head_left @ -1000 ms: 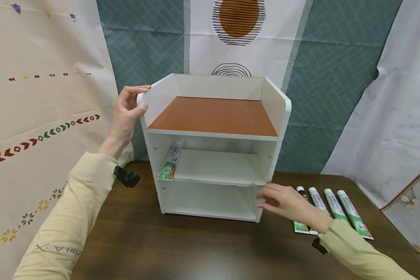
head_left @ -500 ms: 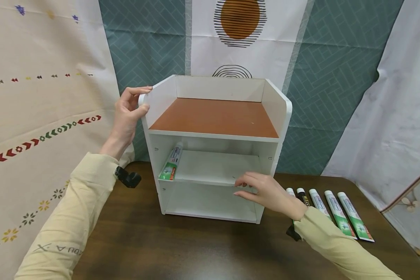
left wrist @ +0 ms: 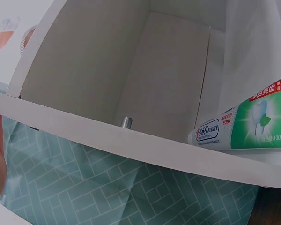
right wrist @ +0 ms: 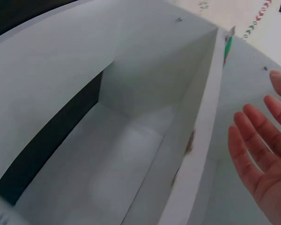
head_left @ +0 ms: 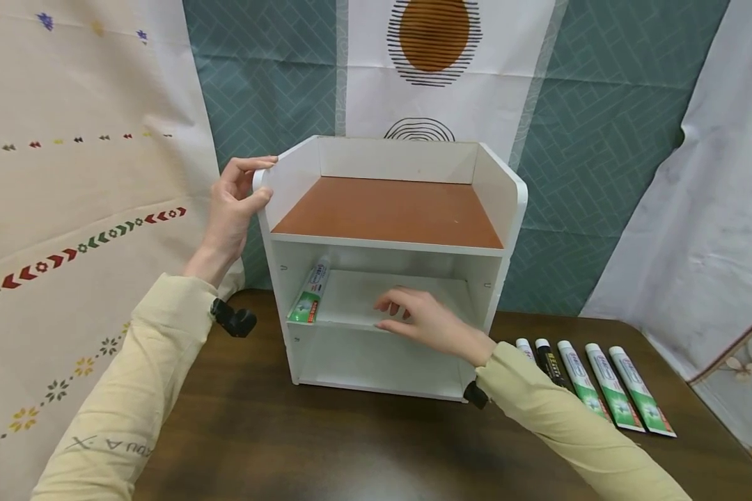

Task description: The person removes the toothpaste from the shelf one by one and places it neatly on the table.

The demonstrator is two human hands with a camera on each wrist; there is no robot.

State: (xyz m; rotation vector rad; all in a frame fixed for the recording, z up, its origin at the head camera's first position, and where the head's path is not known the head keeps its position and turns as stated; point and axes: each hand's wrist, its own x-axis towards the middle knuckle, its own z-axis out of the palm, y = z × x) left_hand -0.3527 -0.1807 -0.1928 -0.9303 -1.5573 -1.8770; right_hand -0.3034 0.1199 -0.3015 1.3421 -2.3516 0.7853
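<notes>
The white three-level wooden shelf unit with a brown top board [head_left: 388,209] stands on the dark brown wooden table [head_left: 326,445], and it is the reference for all places here. The left hand [head_left: 232,205] grips the upper front corner of its left side wall, the thumb inside and the fingers curled over the edge. The right hand [head_left: 423,320] is at the front edge of the middle shelf, the fingers relaxed and nearly straight, and it holds nothing. On that same shelf, against the left wall, lies a green and white toothpaste tube [head_left: 310,292]; the rest of the shelf to its right is free board. The left wrist view shows "100g" and blue Chinese writing on the tube [left wrist: 246,129]. The lowest level is open. To the right of the unit, a row of five tubes [head_left: 595,386] lies on the table, near its front right edge; one of them is black.
</notes>
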